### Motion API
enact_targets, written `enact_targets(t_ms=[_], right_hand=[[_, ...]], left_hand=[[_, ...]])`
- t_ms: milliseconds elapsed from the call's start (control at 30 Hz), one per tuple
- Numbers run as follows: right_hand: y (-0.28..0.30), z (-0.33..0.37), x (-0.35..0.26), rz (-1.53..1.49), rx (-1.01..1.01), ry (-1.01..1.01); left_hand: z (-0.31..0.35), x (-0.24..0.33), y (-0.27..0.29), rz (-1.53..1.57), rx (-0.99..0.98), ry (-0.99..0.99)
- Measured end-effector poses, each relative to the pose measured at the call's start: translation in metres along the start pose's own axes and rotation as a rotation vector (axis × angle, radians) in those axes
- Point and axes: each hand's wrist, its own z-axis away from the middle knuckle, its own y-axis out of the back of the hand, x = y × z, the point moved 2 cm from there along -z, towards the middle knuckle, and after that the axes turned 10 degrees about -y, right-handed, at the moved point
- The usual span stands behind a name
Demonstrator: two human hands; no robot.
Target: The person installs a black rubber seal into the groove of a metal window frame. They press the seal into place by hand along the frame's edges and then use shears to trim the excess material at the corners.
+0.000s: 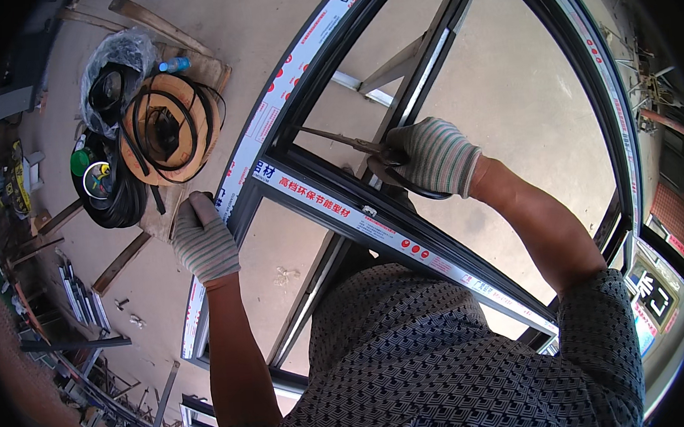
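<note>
A dark metal window frame with white printed protective film [329,202] lies across the work area in front of me. My right hand [433,155], in a striped knit glove, is closed round a pair of scissors [345,140]. Their long thin blades point left, over the inner corner where the crossbar meets the frame's left side. A black loop curves below that hand; whether it is a handle or a strip, I cannot tell. My left hand [205,243], gloved too, grips the frame's outer left edge, its fingertips partly hidden.
Left of the frame, a wooden stand bears a spool of black strip [139,152], a clear plastic bag [113,59], a blue-capped bottle [175,65] and black coils [116,209]. Metal profiles [82,295] lie on the floor at far left. A bar [403,66] passes beneath the frame.
</note>
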Motion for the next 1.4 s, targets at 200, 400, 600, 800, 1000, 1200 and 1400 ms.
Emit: enact_targets(t_ms=[200, 400, 600, 800, 1000, 1200, 1400], right_hand=[[-0.016, 0.009, 0.017, -0.489, 0.223, 0.013], [-0.026, 0.01, 0.048, -0.796, 0.335, -0.084], [0.042, 0.001, 0.078, -1.126, 0.45, -0.202], [0.115, -0.036, 0.111, -1.161, 0.438, -0.174], [0.162, -0.06, 0.125, -1.11, 0.41, -0.131], [0.191, -0.08, 0.142, -1.065, 0.448, -0.075], [0.197, -0.094, 0.155, -1.058, 0.431, -0.056]], left_hand=[[0.001, -0.011, -0.006, 0.082, 0.042, -0.03], [0.0, -0.009, -0.007, 0.09, 0.025, -0.01], [-0.003, -0.009, -0.006, 0.203, 0.022, -0.024], [-0.033, 0.046, -0.03, 0.134, -0.089, -0.245], [-0.068, 0.141, -0.065, 0.097, -0.315, -0.367], [-0.07, 0.139, -0.072, -0.001, -0.27, -0.472], [-0.072, 0.129, -0.075, -0.021, -0.265, -0.429]])
